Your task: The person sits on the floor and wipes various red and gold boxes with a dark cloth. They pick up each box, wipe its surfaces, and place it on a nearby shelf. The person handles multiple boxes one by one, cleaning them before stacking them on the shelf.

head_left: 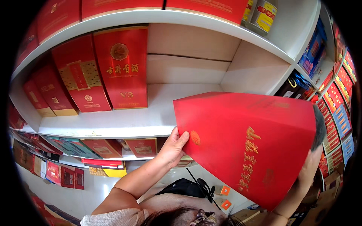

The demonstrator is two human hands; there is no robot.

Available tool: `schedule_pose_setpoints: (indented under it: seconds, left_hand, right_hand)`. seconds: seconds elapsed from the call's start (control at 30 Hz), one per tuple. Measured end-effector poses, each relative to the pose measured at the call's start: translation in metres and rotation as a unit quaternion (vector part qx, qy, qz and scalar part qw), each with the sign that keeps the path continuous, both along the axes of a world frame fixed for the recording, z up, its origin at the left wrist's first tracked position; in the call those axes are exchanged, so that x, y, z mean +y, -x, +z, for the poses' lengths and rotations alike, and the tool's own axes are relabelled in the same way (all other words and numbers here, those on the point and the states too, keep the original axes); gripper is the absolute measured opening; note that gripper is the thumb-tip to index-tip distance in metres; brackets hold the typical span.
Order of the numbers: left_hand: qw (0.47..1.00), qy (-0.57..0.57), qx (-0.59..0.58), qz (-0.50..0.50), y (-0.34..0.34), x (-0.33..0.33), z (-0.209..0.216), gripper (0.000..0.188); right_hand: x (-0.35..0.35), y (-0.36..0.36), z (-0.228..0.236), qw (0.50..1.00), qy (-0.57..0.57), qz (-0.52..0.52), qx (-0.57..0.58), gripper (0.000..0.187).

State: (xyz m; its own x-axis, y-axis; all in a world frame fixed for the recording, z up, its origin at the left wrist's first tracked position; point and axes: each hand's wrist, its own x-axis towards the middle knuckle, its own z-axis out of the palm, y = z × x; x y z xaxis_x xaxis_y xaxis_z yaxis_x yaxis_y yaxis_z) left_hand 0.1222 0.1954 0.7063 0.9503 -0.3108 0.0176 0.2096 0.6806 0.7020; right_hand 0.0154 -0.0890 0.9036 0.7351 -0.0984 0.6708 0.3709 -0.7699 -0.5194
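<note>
A large red gift box (233, 139) with gold lettering is held up in front of me, tilted, in front of the shelf. My left hand (174, 148) grips its left edge, thumb on the front face and the other fingers mostly out of sight behind. At the right end is my right hand (310, 167), pressed to the box's side and partly covered by it. A dark grey cloth (320, 126) shows just above that hand, against the box's end; the fingers around it are largely hidden.
On the white shelf (162, 90) tall red boxes (122, 71) stand at the left. More boxes (124, 5) and yellow-labelled containers (264, 17) sit above. Lower shelves hold flat cartons (102, 148). Packed shelves (335, 109) line the right. Small orange-marked boxes (225, 190) are on the floor.
</note>
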Motion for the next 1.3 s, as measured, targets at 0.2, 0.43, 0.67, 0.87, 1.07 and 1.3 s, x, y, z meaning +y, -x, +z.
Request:
schedule_pose_setpoints:
  seconds: [0.2,0.43,0.67,0.87,1.07,1.3]
  left_hand:
    - [0.996,0.072,0.044,-0.008,-0.002,0.019,-0.009,0.056]
    - [0.988,0.112,0.094,-0.038,0.006,0.021,-0.011,0.069]
    - [0.976,0.175,0.115,-0.053,0.01,0.012,-0.016,0.065]
    - [0.974,0.184,0.13,-0.012,0.013,-0.003,-0.013,0.064]
    - [0.97,0.19,0.153,-0.019,0.01,-0.002,-0.019,0.065]
    - [0.96,0.189,0.206,0.0,0.011,-0.002,-0.013,0.06]
  right_hand:
    - [0.064,-0.054,0.049,0.989,0.119,0.085,0.037,0.07]
    - [0.105,-0.101,0.071,0.98,0.084,0.152,0.101,0.061]
    - [0.121,-0.13,0.073,0.976,0.062,0.189,0.087,0.045]
    - [0.124,-0.133,0.079,0.983,0.09,0.159,0.019,0.035]
    - [0.148,-0.139,0.078,0.972,0.064,0.193,-0.12,0.029]
    - [0.144,-0.159,0.071,0.947,0.06,0.158,-0.273,0.028]
